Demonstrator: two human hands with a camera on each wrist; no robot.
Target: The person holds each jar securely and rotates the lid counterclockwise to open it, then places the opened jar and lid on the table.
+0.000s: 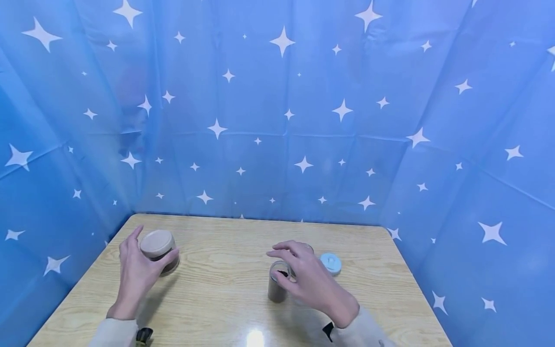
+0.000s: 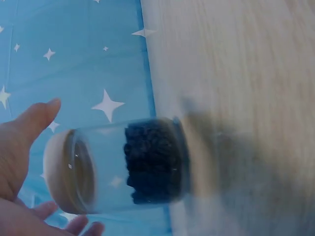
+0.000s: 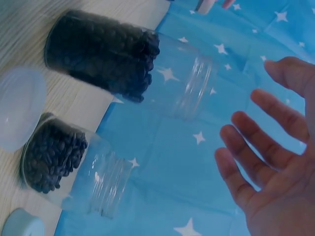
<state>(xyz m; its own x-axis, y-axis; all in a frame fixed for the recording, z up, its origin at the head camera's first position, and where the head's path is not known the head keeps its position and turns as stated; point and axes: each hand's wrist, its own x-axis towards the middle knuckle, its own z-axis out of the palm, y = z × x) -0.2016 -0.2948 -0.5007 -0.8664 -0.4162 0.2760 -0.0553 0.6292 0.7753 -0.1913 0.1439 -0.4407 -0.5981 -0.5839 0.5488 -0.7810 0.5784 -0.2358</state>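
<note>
At the left of the head view my left hand [image 1: 136, 270] is spread around the pale lid [image 1: 157, 243] of a clear jar. Dark beans [image 2: 152, 162] fill the lower part of this jar in the left wrist view, and there the thumb stands away from the lid. My right hand [image 1: 310, 277], fingers loosely extended, hovers over a lidless taller jar [image 1: 276, 291] of dark beans. A second lidless jar [image 3: 93, 172], with fewer beans, stands beside it, mostly hidden behind the hand in the head view.
A light blue lid [image 1: 331, 263] lies right of the jars on the wooden table [image 1: 221, 255]. Close to the jars, the right wrist view shows a translucent white lid [image 3: 19, 108]. Blue star-patterned curtains [image 1: 260, 106] enclose the table's back and sides.
</note>
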